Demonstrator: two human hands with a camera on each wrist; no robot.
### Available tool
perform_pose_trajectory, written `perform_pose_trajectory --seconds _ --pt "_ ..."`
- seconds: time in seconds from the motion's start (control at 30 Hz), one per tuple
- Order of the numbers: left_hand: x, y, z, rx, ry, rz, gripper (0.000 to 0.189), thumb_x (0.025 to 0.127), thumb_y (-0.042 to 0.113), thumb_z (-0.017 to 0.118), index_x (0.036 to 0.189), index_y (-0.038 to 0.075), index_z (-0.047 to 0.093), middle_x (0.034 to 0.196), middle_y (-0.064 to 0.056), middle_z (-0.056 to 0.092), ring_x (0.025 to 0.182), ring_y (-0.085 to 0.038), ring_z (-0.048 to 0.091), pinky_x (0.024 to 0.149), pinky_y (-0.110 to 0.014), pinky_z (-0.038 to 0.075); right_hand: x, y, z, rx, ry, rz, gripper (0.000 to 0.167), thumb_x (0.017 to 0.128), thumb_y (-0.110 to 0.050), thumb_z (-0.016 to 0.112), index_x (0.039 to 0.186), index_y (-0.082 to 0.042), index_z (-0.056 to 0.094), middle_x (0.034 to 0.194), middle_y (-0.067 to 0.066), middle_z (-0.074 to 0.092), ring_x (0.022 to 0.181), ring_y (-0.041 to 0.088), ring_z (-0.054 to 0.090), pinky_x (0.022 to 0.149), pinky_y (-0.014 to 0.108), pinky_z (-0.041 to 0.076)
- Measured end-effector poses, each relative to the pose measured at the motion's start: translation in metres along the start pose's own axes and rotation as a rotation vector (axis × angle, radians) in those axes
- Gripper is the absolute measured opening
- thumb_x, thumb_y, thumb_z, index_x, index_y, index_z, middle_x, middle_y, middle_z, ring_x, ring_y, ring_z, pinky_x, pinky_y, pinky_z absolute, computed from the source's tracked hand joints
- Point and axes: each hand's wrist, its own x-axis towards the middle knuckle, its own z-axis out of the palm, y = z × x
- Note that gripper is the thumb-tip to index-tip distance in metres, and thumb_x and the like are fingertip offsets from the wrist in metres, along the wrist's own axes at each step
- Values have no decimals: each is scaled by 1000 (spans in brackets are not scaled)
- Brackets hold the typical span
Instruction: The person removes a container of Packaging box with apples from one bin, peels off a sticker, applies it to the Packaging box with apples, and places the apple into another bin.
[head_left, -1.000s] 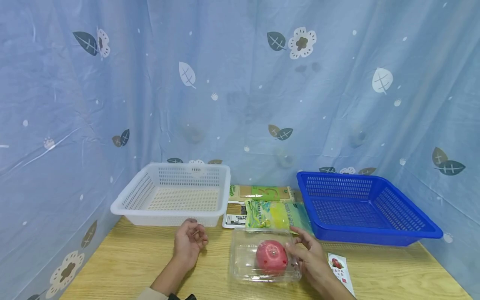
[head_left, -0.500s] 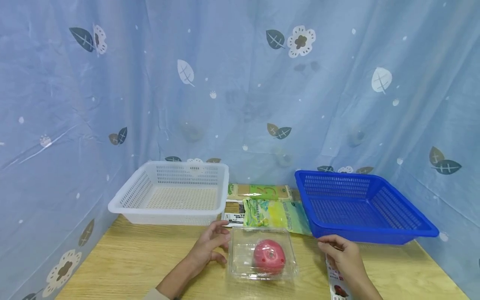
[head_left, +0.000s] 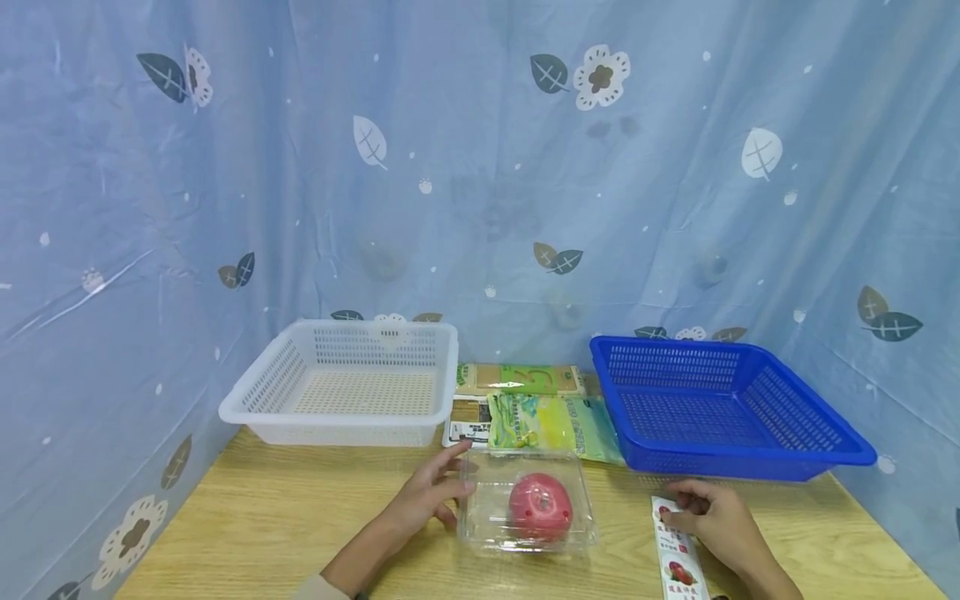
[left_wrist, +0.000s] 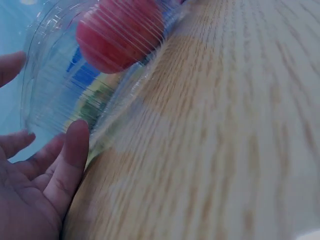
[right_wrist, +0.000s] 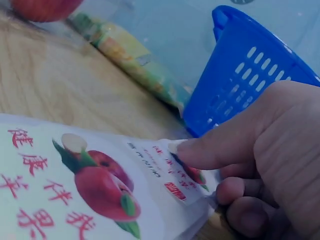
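A clear plastic clamshell box sits on the wooden table with a round red apple inside it. My left hand is at the box's left side, fingers spread and fairly straight, the fingertips at its wall. In the left wrist view the thumb lies along the box's lower edge. My right hand pinches the far end of a white strip of labels printed with red apples. The right wrist view shows the thumb pressed on the end label; the fingers under it are curled.
A white basket stands back left and a blue basket back right. Between them lie flat packages: a green-yellow pouch, a brown-green pack and a white-brown one. A blue curtain hangs behind.
My right hand has left the box's right side, moved right and taken hold of the label strip, which has shifted. My left hand has moved right to the box's left side.
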Motion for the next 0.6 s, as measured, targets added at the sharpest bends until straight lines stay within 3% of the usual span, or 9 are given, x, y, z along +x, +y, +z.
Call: perform_pose_trajectory --seconds 0.2,0.6 --pt "1 0 0 20 -5 -16 75 99 24 61 162 10 22 148 -24 42 90 -19 60 60 -25 57 -1 -1 -3 -43 -84 14 48 74 -19 90 117 -3 74 83 3 59 69 10 47 58 23 39" --pt "3 -2 -2 30 -21 -11 74 100 27 60 162 12 22 149 -24 43 91 -19 60 59 -24 58 -3 1 3 -75 -33 -61 37 73 -13 89 108 -7 77 76 -2 56 65 6 46 56 23 39"
